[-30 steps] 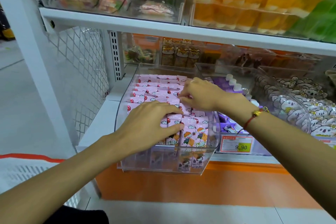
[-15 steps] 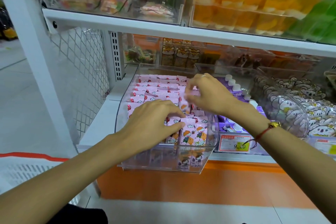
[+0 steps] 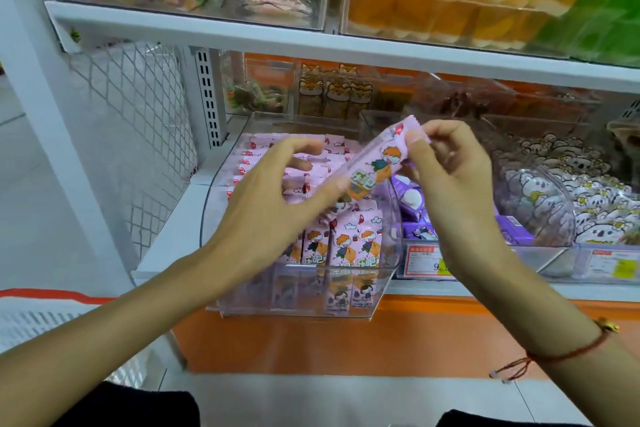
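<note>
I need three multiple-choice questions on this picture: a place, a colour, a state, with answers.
1. Where is the lifted packet? A above the clear bin; B on the floor; C on the top shelf.
2. What colour is the wrist cord? A blue; B red; C green.
3. What does the right hand do? A hangs empty; B presses a price tag; C pinches the packet.
Answers: 1 A, held over the bin; 2 B, red thread; 3 C, it grips the top end.

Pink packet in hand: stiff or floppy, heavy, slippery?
The packet looks fairly stiff: it lies straight, pinched at the top by the right hand, with the left hand touching its lower end. Probably light, since fingertips carry it. The smooth wrapper may slip.
</note>
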A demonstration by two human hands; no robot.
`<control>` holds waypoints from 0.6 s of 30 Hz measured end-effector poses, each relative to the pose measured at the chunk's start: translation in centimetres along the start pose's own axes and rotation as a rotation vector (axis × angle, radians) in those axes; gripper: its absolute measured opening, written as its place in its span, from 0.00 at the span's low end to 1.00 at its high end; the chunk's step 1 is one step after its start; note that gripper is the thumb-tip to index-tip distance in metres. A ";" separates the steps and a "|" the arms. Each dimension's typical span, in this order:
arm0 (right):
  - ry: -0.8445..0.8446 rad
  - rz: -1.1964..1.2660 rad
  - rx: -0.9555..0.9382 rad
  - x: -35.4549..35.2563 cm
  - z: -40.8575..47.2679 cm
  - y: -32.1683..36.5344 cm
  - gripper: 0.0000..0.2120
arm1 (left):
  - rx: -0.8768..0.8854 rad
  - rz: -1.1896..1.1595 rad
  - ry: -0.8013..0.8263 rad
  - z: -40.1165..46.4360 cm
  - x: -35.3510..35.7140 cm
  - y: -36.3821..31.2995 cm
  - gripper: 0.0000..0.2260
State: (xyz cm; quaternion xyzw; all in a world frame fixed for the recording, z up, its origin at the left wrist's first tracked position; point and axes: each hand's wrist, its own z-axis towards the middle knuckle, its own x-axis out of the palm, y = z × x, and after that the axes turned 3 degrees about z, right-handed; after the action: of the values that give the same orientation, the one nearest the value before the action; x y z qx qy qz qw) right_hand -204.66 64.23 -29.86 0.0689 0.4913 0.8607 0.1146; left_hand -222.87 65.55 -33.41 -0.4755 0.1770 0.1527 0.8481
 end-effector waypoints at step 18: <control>0.243 0.068 0.062 1.2 -1.5 0.4 0.09 | 0.138 0.098 0.037 -0.6 0.5 -0.4 0.19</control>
State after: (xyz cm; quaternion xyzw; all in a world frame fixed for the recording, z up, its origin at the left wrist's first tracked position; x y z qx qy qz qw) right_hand -206.18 63.11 -30.29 -0.0160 0.5252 0.8505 0.0228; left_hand -222.35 64.82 -33.61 -0.4097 0.2258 0.1724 0.8668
